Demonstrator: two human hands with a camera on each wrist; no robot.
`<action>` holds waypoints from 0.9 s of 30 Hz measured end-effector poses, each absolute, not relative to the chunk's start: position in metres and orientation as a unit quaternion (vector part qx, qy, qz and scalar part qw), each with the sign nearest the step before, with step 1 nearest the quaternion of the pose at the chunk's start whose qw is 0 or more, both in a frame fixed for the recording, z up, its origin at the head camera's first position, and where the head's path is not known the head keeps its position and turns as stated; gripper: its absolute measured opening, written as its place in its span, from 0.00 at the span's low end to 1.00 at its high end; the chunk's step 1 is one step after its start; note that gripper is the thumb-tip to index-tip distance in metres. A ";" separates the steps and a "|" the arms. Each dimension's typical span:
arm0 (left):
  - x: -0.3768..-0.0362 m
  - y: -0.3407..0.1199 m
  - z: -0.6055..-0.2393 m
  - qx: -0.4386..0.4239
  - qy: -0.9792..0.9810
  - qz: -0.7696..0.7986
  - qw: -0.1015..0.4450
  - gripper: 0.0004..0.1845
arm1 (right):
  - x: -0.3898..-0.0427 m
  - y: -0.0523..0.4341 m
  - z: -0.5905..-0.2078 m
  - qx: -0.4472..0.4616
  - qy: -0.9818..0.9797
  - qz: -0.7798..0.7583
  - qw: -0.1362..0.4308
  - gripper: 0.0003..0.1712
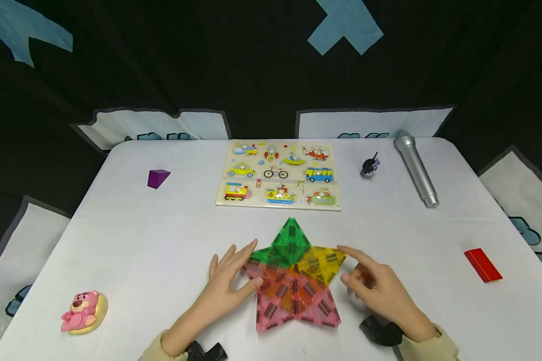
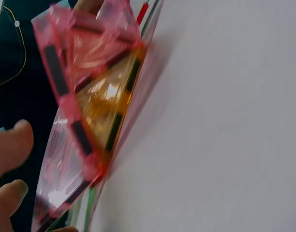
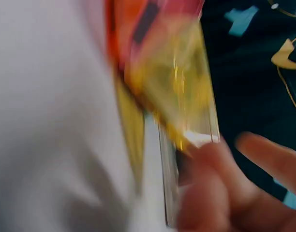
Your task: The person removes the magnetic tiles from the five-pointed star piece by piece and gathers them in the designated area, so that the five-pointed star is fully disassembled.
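Both hands are flanking the tile star [image 1: 293, 281] flat on the table [image 1: 162, 240]: left hand [image 1: 228, 278] is pressing straight fingers on its edge, steadying it; right hand [image 1: 379, 288], grip wide, is hovering just beside the yellow tile [image 1: 320, 263].

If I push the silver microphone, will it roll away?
Probably, if pushed from the side: the silver microphone is a long round tube lying flat on the smooth white table. Its head looks wider than its handle, so it might curve as it rolls. It looks stiff, not bendy.
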State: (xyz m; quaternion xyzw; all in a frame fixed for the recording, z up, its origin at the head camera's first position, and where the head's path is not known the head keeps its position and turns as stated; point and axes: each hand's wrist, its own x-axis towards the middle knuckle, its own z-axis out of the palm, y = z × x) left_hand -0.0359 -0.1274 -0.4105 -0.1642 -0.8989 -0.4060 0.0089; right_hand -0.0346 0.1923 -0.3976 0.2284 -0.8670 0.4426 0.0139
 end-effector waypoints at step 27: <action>-0.040 -0.126 -0.425 -0.192 -0.863 -0.466 0.044 0.24 | -0.027 0.173 -0.409 0.192 -0.641 0.672 -0.318 0.34</action>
